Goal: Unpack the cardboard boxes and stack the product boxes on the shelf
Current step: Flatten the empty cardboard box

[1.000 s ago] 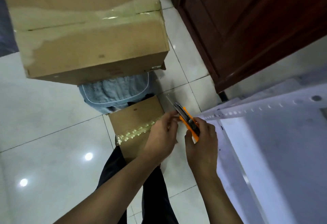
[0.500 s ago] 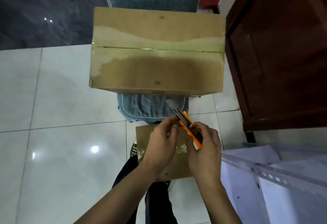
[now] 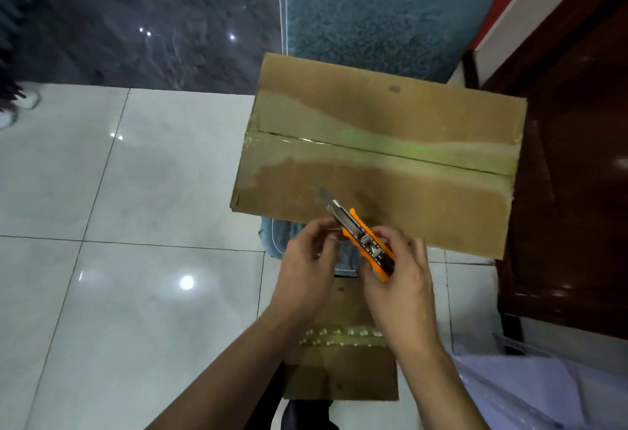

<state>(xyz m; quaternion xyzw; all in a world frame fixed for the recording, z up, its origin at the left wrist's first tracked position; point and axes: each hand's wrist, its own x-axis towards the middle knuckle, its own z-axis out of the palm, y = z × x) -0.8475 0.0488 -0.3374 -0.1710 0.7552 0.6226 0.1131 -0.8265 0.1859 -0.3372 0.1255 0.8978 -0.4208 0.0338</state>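
Glossy white floor tiles [image 3: 102,293] lay under us. Our right hand [image 3: 401,290] gripped the orange utility knife [image 3: 365,242], left hand [image 3: 306,269] pinching its front. The large taped brown cardboard box [image 3: 380,154] sat just ahead, sealed. We judged the bared blade could nick the left fingers.

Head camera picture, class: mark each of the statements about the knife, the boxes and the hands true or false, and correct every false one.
1. The right hand holds an orange utility knife. True.
2. The knife's blade is fully retracted. False: a short length of blade sticks out at the tip.
3. The large cardboard box has its top flaps folded open. False: the flaps are closed, with tape along the centre seam.
4. A smaller cardboard box lies below the hands, nearer the person. True.
5. The left hand rests flat on the large box. False: it is at the knife, clear of the box.
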